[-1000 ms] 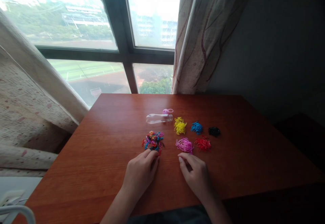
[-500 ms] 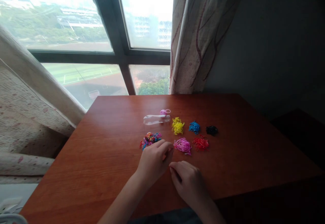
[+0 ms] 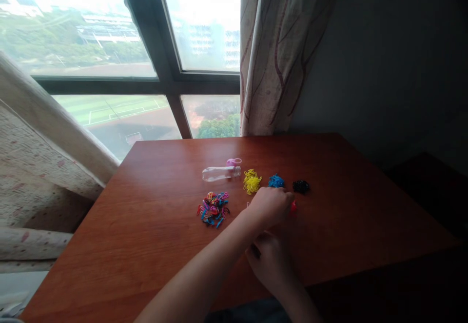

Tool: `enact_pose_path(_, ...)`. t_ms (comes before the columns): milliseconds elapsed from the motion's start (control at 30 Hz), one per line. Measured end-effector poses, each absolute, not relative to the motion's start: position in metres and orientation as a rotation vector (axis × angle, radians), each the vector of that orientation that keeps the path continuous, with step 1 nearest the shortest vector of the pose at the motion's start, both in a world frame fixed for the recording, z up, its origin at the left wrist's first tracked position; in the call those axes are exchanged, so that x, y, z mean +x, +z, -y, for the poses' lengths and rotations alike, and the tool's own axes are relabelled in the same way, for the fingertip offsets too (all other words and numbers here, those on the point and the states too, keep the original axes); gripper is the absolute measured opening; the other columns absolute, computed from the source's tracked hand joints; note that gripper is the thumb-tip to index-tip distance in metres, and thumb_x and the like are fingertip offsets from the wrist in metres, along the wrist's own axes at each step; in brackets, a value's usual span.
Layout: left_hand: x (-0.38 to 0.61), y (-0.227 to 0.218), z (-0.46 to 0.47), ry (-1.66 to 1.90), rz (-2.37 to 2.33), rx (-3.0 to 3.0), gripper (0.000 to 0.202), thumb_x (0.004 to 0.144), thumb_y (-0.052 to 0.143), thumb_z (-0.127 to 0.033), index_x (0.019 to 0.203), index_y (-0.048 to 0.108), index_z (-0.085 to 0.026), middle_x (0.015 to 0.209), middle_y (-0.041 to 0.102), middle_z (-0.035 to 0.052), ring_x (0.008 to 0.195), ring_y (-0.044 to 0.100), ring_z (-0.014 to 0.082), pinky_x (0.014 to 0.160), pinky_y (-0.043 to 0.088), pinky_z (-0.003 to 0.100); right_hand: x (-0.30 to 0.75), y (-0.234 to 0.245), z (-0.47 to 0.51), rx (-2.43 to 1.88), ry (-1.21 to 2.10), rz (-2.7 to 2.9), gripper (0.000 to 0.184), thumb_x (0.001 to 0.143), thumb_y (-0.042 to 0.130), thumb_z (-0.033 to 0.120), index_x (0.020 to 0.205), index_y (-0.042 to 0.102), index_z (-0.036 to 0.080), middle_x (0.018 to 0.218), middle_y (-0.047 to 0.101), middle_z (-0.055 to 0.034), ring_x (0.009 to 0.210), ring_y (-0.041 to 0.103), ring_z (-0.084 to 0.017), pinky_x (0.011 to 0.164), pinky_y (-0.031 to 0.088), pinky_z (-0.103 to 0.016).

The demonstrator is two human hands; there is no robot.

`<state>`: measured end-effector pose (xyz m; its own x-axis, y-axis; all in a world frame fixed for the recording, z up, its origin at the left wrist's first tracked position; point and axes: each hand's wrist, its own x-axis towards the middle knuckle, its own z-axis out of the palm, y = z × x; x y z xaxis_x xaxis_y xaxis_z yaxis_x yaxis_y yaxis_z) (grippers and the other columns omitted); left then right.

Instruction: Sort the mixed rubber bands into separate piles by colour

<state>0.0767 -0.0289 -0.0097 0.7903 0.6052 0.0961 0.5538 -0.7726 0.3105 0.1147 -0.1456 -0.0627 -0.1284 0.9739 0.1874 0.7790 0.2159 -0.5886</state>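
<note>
My left hand (image 3: pixel 272 207) reaches across to the right with its fingers bent together, over the red pile of small looped clips (image 3: pixel 293 208). It covers most of that pile and nearly all of the pink one; whatever is in its fingers is hidden. Below it, my right hand (image 3: pixel 272 259) rests low over the table, fingers curled in a pinch and partly behind my left forearm. What it pinches I cannot make out. A mixed-colour pile of clips (image 3: pixel 214 209) lies left of my forearm. Beyond my left hand are yellow clips (image 3: pixel 252 181), blue clips (image 3: pixel 276 181) and black clips (image 3: pixel 301 186).
A clear bottle (image 3: pixel 219 173) lies on its side behind the mixed pile, its neck to the right. Just past the neck is a pink looped piece (image 3: pixel 233 162). The brown wooden table (image 3: pixel 139 225) meets the window (image 3: pixel 171 86) and curtains (image 3: pixel 263 69) at the back.
My left hand has moved right, from beside the mixed pile to over the pink and red piles. My right hand stays nearly in place. The view has shifted slightly.
</note>
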Motion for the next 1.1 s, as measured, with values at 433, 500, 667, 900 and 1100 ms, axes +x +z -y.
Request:
enact_pose_path(433, -0.027, -0.011, 0.068, 0.615, -1.212, 2.415, 0.014, 0.090, 0.051, -0.018, 0.088, 0.064, -0.021, 0.081, 0.067, 0.0002, 0.070, 0.062, 0.0125, 0.060, 0.042, 0.021, 0.115, -0.064, 0.145, -1.512, 0.491, 1.942, 0.018, 0.091, 0.047, 0.016, 0.081, 0.061, 0.022, 0.073, 0.065, -0.0006, 0.069, 0.061, -0.016, 0.063, 0.035, -0.024)
enact_pose_path(500, -0.050, -0.020, 0.079, 0.697, -1.263, 2.321, 0.014, 0.090, 0.051, -0.019, 0.088, 0.064, -0.021, 0.080, 0.066, 0.0002, 0.067, 0.060, 0.0118, 0.061, 0.043, 0.021, 0.114, -0.063, 0.145, -1.494, 0.510, 1.946, 0.019, 0.092, 0.046, 0.016, 0.087, 0.063, 0.022, 0.077, 0.067, -0.0010, 0.073, 0.063, -0.016, 0.067, 0.038, -0.025)
enact_pose_path(667, -0.105, -0.043, 0.096, 0.863, -1.403, 2.181, 0.014, 0.091, 0.053, -0.023, 0.092, 0.067, -0.022, 0.085, 0.070, 0.0007, 0.072, 0.065, 0.0133, 0.067, 0.048, 0.022, 0.113, -0.063, 0.145, -1.487, 0.505, 1.934, 0.020, 0.092, 0.047, 0.016, 0.091, 0.066, 0.023, 0.084, 0.070, -0.0022, 0.076, 0.065, -0.017, 0.072, 0.042, -0.025)
enact_pose_path(900, -0.126, -0.052, 0.102, 0.909, -1.562, 2.129, 0.015, 0.091, 0.053, -0.028, 0.090, 0.067, -0.021, 0.084, 0.071, 0.0010, 0.072, 0.066, 0.0146, 0.066, 0.050, 0.023, 0.108, -0.063, 0.137, -1.498, 0.509, 1.950, 0.020, 0.091, 0.048, 0.016, 0.092, 0.067, 0.023, 0.086, 0.072, -0.0023, 0.079, 0.066, -0.017, 0.074, 0.045, -0.025)
enact_pose_path(1100, -0.119, -0.050, 0.105, 0.714, -1.581, 2.253, 0.017, 0.092, 0.051, -0.029, 0.095, 0.066, -0.024, 0.087, 0.072, 0.0005, 0.077, 0.068, 0.0159, 0.068, 0.050, 0.025, 0.098, -0.058, 0.127, -1.520, 0.475, 1.984, 0.020, 0.090, 0.050, 0.014, 0.092, 0.067, 0.023, 0.086, 0.072, -0.0014, 0.078, 0.066, -0.016, 0.075, 0.044, -0.023)
